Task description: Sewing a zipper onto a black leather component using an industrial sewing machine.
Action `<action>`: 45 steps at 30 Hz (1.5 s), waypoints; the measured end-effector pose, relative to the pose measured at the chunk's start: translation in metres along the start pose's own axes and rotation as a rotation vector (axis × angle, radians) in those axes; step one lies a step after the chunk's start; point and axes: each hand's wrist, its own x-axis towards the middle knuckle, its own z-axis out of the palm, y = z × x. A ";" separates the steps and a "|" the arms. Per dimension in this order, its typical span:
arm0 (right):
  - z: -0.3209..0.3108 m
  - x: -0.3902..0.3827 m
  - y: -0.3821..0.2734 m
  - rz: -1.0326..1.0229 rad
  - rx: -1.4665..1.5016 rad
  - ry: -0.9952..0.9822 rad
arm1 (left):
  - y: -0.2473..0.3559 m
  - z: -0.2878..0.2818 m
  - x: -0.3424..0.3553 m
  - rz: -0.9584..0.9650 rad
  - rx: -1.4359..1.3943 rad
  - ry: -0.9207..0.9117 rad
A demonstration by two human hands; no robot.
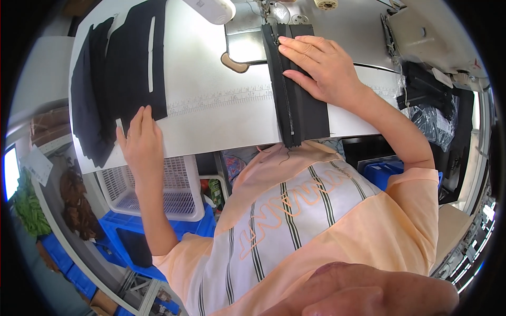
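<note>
My right hand (pixel 321 66) lies flat, fingers stretched, on a black fabric piece (pixel 314 118) with a metal-toothed zipper (pixel 286 89) along it. Its fingertips rest beside the zipper's upper end, close to the sewing machine's needle area. The fabric's lower end reaches the table's near edge. Over at the left, my left hand (pixel 141 139) touches the lower edge of a stack of black fabric pieces (pixel 129 68), thumb apart from the fingers. A long narrow white slit or strip (pixel 151 55) shows in the top piece. Next to the left thumb is a small white tag (pixel 119 123).
A measuring scale (pixel 226 98) runs across the white table (pixel 211 131). The sewing machine's metal plate (pixel 246 43) is at the back. Bagged black pieces (pixel 429 102) are at the right. Below the table's left side sits a white plastic basket (pixel 197 189) on a blue crate (pixel 113 224).
</note>
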 end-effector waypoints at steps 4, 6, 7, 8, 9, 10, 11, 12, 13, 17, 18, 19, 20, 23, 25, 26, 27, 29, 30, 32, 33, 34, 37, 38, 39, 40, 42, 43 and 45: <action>0.000 0.001 -0.001 0.001 0.020 -0.013 | -0.015 -0.005 0.013 -0.094 -0.319 -0.081; -0.001 0.001 -0.001 0.015 0.003 -0.039 | -0.004 -0.020 0.022 -0.038 -0.298 -0.092; -0.002 0.001 -0.001 0.009 0.009 -0.031 | 0.001 -0.026 0.023 0.010 -0.283 -0.105; -0.002 0.001 0.000 0.007 -0.001 -0.042 | 0.001 -0.024 0.024 0.068 -0.284 -0.037; -0.004 0.000 0.000 0.006 -0.014 -0.057 | 0.001 -0.023 0.025 0.063 -0.279 -0.036; -0.004 -0.001 0.000 0.005 -0.021 -0.055 | 0.001 -0.021 0.026 0.069 -0.243 -0.031; -0.003 0.000 -0.001 0.000 -0.018 -0.053 | -0.001 -0.019 0.028 0.075 -0.208 -0.026; -0.004 0.000 -0.001 -0.001 -0.014 -0.047 | -0.002 -0.014 0.029 0.072 -0.206 -0.025; -0.004 0.001 -0.001 -0.003 -0.011 -0.042 | -0.004 -0.006 0.028 0.049 -0.125 -0.058; -0.004 -0.001 -0.002 -0.004 -0.004 -0.030 | -0.033 0.005 0.036 0.087 -0.446 0.027; -0.004 -0.001 -0.001 -0.009 0.007 -0.025 | -0.032 0.004 0.034 0.042 -0.577 0.004; -0.004 -0.001 -0.001 -0.010 0.016 -0.020 | -0.036 0.008 0.029 0.051 -0.579 0.005; -0.004 0.001 -0.001 -0.003 0.011 -0.019 | -0.043 0.016 0.022 0.049 -0.527 -0.007; -0.008 -0.005 0.000 -0.002 0.020 -0.009 | -0.016 0.011 0.005 0.225 -0.294 -0.047; -0.014 -0.013 0.004 0.005 -0.014 -0.018 | 0.029 -0.005 -0.022 0.362 -0.267 -0.016; -0.019 -0.020 0.008 0.013 -0.021 -0.020 | 0.051 -0.016 -0.033 0.385 -0.364 -0.010; -0.027 -0.031 0.012 0.037 -0.040 -0.020 | 0.068 -0.021 -0.047 0.347 -0.446 -0.048; -0.039 -0.048 0.018 0.064 -0.062 -0.024 | 0.089 -0.012 -0.062 0.249 -0.445 0.051; -0.043 -0.056 0.020 0.099 -0.084 -0.030 | 0.095 -0.010 -0.059 0.217 -0.440 0.079; -0.045 -0.064 0.022 0.130 -0.092 -0.010 | 0.097 0.000 -0.054 0.201 -0.467 0.166; -0.045 -0.065 0.022 0.133 -0.095 -0.013 | 0.101 -0.003 -0.053 0.203 -0.471 0.165; -0.045 -0.066 0.022 0.138 -0.102 -0.013 | 0.105 -0.011 -0.051 0.229 -0.480 0.115; -0.044 -0.067 0.022 0.128 -0.108 0.003 | 0.127 -0.026 -0.061 0.328 -0.515 0.106; -0.045 -0.067 0.023 0.127 -0.104 0.014 | 0.135 -0.031 -0.064 0.339 -0.529 0.094; -0.045 -0.066 0.022 0.126 -0.100 0.019 | 0.140 -0.035 -0.065 0.348 -0.548 0.078; -0.045 -0.066 0.022 0.125 -0.100 0.016 | 0.143 -0.035 -0.063 0.357 -0.560 0.075; -0.045 -0.067 0.022 0.132 -0.107 0.015 | 0.151 -0.032 -0.054 0.343 -0.565 0.069; -0.044 -0.068 0.022 0.134 -0.108 0.015 | 0.156 -0.031 -0.048 0.331 -0.568 0.064; -0.043 -0.068 0.022 0.135 -0.098 0.028 | 0.168 -0.028 -0.034 0.333 -0.558 0.133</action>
